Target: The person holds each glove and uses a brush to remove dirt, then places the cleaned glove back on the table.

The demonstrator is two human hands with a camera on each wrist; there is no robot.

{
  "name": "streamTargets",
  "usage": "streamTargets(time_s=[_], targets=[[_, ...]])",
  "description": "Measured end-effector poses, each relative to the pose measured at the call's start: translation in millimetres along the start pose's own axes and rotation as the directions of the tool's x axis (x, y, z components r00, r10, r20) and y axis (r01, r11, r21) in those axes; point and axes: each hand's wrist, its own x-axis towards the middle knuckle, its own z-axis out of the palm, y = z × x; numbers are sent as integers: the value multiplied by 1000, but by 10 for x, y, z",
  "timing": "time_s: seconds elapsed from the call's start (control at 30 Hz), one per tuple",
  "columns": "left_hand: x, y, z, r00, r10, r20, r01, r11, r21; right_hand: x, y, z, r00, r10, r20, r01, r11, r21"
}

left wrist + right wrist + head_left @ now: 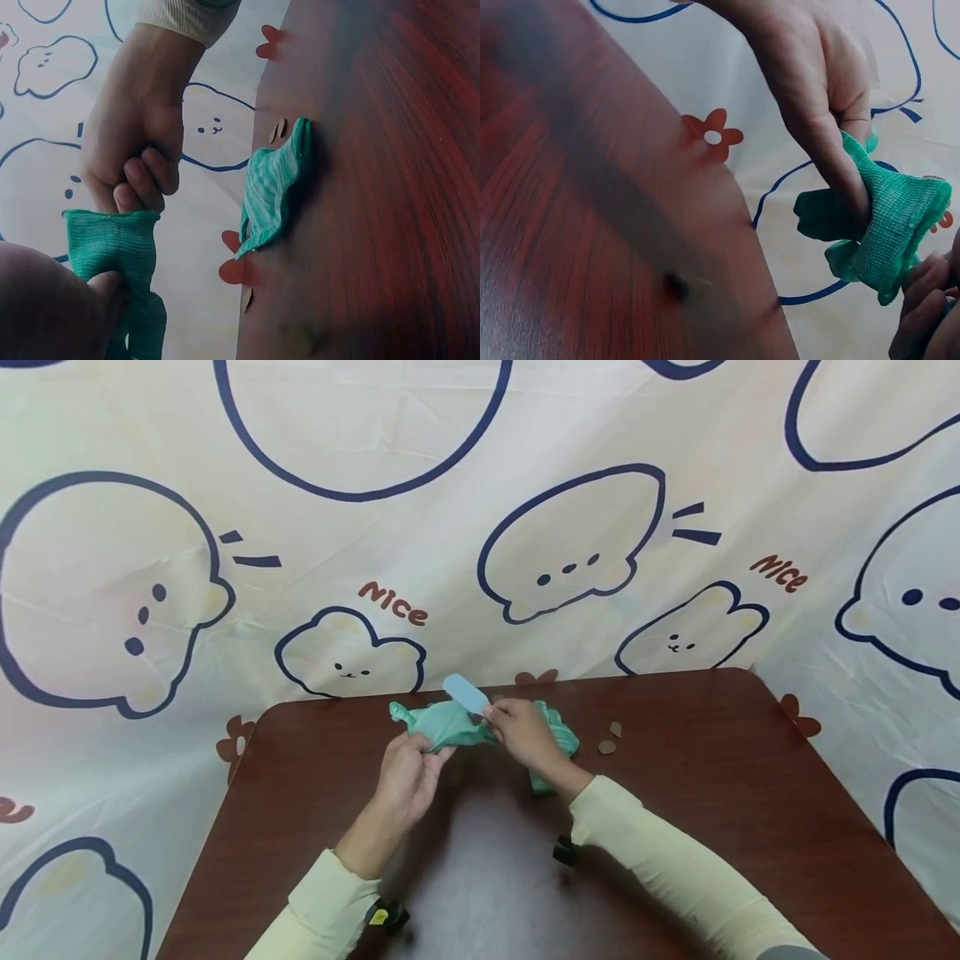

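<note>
A green knit glove [448, 725] is held up over the far part of the table, its cuff toward the right. My left hand [408, 777] grips its body, thumb pressed on the knit in the left wrist view. My right hand [525, 731] pinches a flat light-blue strip with a rounded end [467, 693], held above the cuff; its exact kind is unclear. In the right wrist view, the right fingers [928, 300] are beside the cuff opening [922, 217]. A second green glove [274, 187] lies folded on the table, partly behind my right forearm in the head view.
Small brown flat pieces [607, 747] lie on the dark wooden table [712, 793] right of the second glove. Another brown piece [248, 300] is near the far edge. A printed cloth [450, 543] hangs behind the table. Dark wrist devices [566, 852] sit under the sleeves.
</note>
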Motion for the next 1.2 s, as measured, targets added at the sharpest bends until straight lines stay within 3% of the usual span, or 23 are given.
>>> streamTargets(time_s=[0.1, 0.23, 0.4, 0.5, 0.6, 0.8, 1.0, 1.2], targets=[[-10, 3, 5, 1000, 10, -5, -10, 1000, -8, 46, 33, -42, 998, 17, -56, -18, 1000, -18], [-33, 13, 12, 1000, 19, -2, -19, 1000, 9, 86, 77, -153, 994, 43, -100, -39, 999, 36], [-18, 32, 29, 1000, 13, 2, -13, 999, 41, -87, -19, -202, 999, 12, 48, -19, 991, 133], [-11, 43, 58, 1000, -1, 21, 0, 999, 55, -210, -96, -169, 988, -28, 149, 9, 991, 130], [-15, 51, 99, 998, -9, 59, 3, 996, 92, -289, -143, -143, 982, -60, 177, 43, 994, 97], [-25, 66, 145, 995, -16, 103, 3, 991, 132, -316, -129, -203, 996, -53, 78, 50, 998, 43], [-21, 46, 171, 993, -59, 104, 51, 996, 78, -263, -15, -330, 1000, 20, 2, -20, 999, 39], [-34, 83, 173, 994, -12, 104, 3, 996, 85, -188, 168, -530, 994, 47, -96, -36, 993, 109]])
